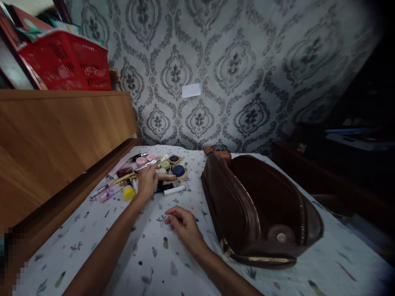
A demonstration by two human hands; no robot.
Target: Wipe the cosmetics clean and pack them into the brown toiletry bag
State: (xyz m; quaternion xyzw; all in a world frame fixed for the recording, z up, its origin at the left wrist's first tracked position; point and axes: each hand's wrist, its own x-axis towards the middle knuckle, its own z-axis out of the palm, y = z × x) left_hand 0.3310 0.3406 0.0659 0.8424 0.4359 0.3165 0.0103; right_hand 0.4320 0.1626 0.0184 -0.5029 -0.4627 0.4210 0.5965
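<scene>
My left hand [148, 183] is in among a spread of cosmetics, its fingers bent down and drawn together; what they hold, if anything, is too small to make out. Around it lie a silver tube [148, 163], a pink round jar [141, 162], a green-lidded jar [165, 165], a dark blue round jar [178, 170], a yellow cap [128, 193] and a white tube [175, 190]. My right hand [183, 226] rests above the cloth, fingers loosely curled, thumb apart, nothing in it. Beside it stands a brown leather bag [228, 205], its zipped top gaping.
A patterned white cloth [173, 255] covers the surface. Behind the bag lies a small brown leather item [217, 153]. At left a wooden panel [68, 123] rises, with a red basket [66, 61] above it. Patterned wallpaper [210, 61] closes off the back.
</scene>
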